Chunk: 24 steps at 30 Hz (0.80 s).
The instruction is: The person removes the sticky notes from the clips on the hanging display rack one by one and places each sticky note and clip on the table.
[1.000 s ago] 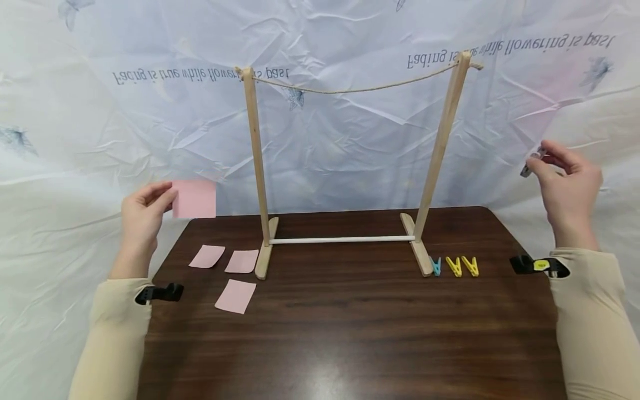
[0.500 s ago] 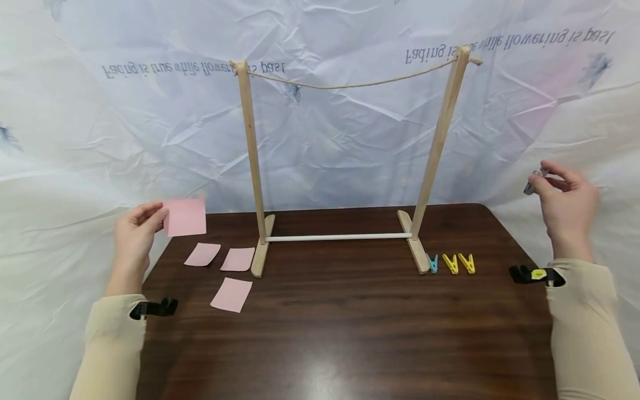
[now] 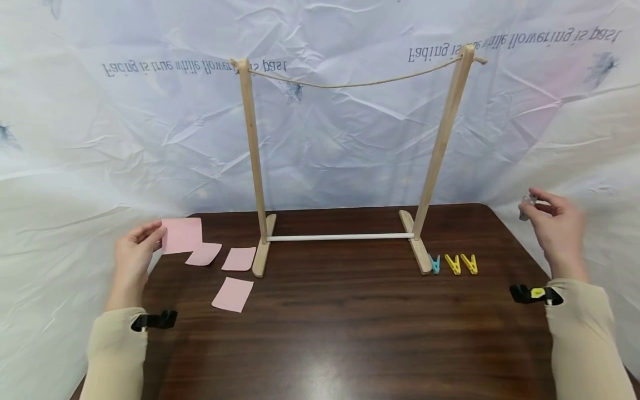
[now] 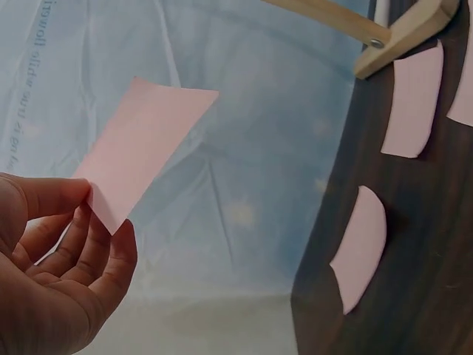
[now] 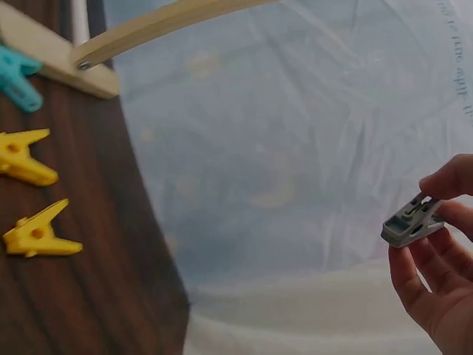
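My left hand (image 3: 135,253) pinches a square pink paper note (image 3: 182,235) by its left edge, thumb on one side and fingers behind. In the left wrist view the note (image 4: 144,144) slants up from the fingertips. A second pink note (image 3: 204,254) on the table is partly overlapped by it in the head view. Out to the right, my right hand (image 3: 557,228) holds a grey clothespin (image 3: 526,208) between thumb and fingers. The right wrist view shows the clothespin (image 5: 412,223) at the fingertips, over the table's far right side.
A wooden frame (image 3: 442,141) with a slack rope (image 3: 345,86) across its top and a white bar (image 3: 340,238) below stands at the back. Two more pink notes (image 3: 233,295) lie left; a blue clothespin (image 3: 435,264) and two yellow clothespins (image 3: 453,265) lie right. A printed sheet (image 3: 330,155) hangs behind.
Both hands have come down, the left with the pink note and the right with the grey clothespin. The right hand has also shifted slightly inward. The things on the table lie as before.
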Tool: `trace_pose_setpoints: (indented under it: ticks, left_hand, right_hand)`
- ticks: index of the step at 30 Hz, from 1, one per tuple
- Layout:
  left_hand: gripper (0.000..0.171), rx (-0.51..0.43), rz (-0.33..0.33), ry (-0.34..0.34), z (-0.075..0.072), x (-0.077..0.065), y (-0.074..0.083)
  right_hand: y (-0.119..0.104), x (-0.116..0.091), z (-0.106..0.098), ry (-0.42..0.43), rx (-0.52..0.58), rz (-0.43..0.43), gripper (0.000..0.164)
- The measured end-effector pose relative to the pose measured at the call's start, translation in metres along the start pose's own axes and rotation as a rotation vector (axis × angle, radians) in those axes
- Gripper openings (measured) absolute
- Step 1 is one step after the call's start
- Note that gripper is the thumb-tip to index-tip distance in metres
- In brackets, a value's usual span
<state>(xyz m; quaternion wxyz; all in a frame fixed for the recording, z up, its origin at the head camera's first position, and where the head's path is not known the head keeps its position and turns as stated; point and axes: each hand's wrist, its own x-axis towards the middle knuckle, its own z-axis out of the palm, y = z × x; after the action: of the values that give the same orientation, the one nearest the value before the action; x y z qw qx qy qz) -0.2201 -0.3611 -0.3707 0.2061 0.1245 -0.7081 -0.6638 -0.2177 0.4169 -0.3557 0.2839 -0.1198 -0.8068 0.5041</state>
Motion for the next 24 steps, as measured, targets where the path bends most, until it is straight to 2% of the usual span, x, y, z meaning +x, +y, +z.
trace_pose_setpoints:
  ticks: [4,7,10,16,24]
  left_hand:
    - [0.014,0.073,-0.043,0.006,-0.002,-0.002,-0.013]
    - [0.015,0.079,-0.077,0.016,-0.002,-0.005,-0.02]
    - [0.01,0.01,-0.102,0.038,-0.003,-0.007,-0.025]
    - [0.012,-0.104,-0.135,0.063,-0.008,-0.009,-0.03]
    - [0.008,-0.096,-0.139,0.004,0.002,-0.012,-0.031]
  right_hand:
    - [0.014,-0.007,0.001,-0.088,-0.104,-0.077,0.047]
    - [0.023,-0.012,0.002,-0.12,-0.184,-0.12,0.048]
    - [0.03,-0.014,0.004,-0.133,-0.215,-0.136,0.049]
    - [0.038,-0.016,0.009,-0.167,-0.194,-0.157,0.049]
    - [0.047,-0.023,0.009,-0.216,-0.199,-0.124,0.049]
